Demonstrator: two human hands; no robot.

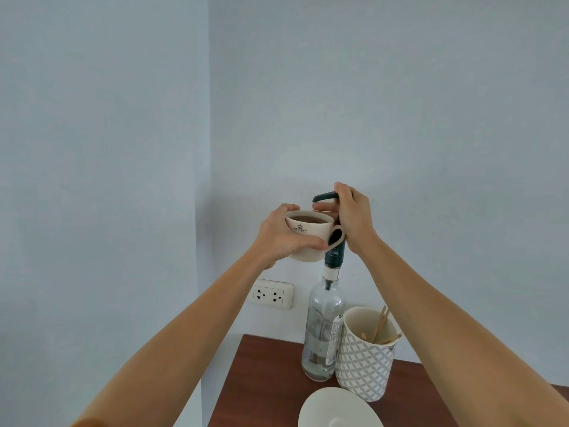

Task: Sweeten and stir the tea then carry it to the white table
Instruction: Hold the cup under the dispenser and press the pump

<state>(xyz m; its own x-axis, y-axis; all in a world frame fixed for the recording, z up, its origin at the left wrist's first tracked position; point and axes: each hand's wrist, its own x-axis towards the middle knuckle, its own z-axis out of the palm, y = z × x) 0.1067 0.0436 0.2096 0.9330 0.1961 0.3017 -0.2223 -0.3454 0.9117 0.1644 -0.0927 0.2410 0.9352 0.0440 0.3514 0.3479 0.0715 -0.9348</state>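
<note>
The cup (309,238) is clasped by the left hand (281,238) under the pump (327,197) — gripped by the right hand (354,218) — a hard press risks splashing or tipping the bottle (323,328).

Cream cup (309,238), dark green pump (334,241), grey-and-white lattice holder (363,362), reddish-brown counter (261,383)

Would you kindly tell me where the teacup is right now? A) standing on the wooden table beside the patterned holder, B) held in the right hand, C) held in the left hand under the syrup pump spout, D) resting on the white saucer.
C: the left hand holds the teacup up beneath the pump spout of the syrup bottle, which the right hand grips.
</note>
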